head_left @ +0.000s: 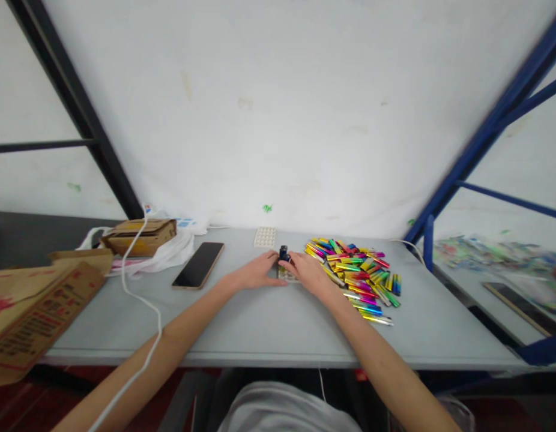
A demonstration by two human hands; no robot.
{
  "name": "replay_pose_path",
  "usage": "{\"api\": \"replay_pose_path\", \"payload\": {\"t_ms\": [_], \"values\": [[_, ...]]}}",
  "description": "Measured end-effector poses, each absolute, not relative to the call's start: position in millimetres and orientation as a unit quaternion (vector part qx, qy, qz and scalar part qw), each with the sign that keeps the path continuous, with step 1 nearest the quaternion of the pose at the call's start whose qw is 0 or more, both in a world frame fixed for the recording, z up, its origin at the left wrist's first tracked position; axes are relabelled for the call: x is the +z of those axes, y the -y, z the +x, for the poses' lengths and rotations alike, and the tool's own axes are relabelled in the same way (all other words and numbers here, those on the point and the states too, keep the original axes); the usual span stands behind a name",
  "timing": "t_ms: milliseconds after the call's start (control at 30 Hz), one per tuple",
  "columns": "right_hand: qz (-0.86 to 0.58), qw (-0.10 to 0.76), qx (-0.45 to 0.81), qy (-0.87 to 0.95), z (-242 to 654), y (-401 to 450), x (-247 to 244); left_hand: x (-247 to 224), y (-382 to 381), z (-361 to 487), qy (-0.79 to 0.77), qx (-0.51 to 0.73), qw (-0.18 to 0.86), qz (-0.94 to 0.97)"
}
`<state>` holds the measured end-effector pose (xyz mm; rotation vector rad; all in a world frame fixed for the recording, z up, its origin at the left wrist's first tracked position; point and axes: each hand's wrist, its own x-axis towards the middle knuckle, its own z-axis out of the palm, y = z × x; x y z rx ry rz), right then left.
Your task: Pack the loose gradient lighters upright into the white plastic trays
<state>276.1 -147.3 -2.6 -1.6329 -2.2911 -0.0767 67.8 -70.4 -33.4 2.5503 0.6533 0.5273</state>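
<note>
My left hand [259, 272] lies at the left side of a small pale tray with round holes [287, 275]. Its thumb is stretched apart from the fingers, whose tips reach a small black piece [283, 252] standing over the tray. From the other side, my right hand [307, 271] closes its fingertips on that piece and covers part of the tray. Just right of this hand lies a loose pile of shiny, many-coloured metallic tubes [363, 276]. A similar pale holed tray [265, 236] sits behind my hands near the wall.
A phone [199, 265] lies left on the grey table [269, 336]. Beyond it are cardboard boxes [145, 237] and white plastic bags [170, 255]. A white cable [140, 294] hangs across my left forearm. Blue frame bars [489, 132] rise at the right.
</note>
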Motion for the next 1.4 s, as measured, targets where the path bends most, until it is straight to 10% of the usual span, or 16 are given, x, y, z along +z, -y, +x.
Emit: {"api": "replay_pose_path", "payload": {"t_ms": [400, 900, 1400], "values": [[-0.602, 0.270, -0.017, 0.751, 344, 137, 9, -29, 73, 69, -0.254, 0.191, 0.221, 0.922], [-0.642, 0.167, 0.115, 0.739, 389, 150, 10, -28, 75, 70, -0.264, 0.184, 0.224, 0.920], [-0.549, 0.593, 0.315, 0.498, 360, 134, 6, -30, 73, 70, -0.259, 0.194, 0.225, 0.919]]}}
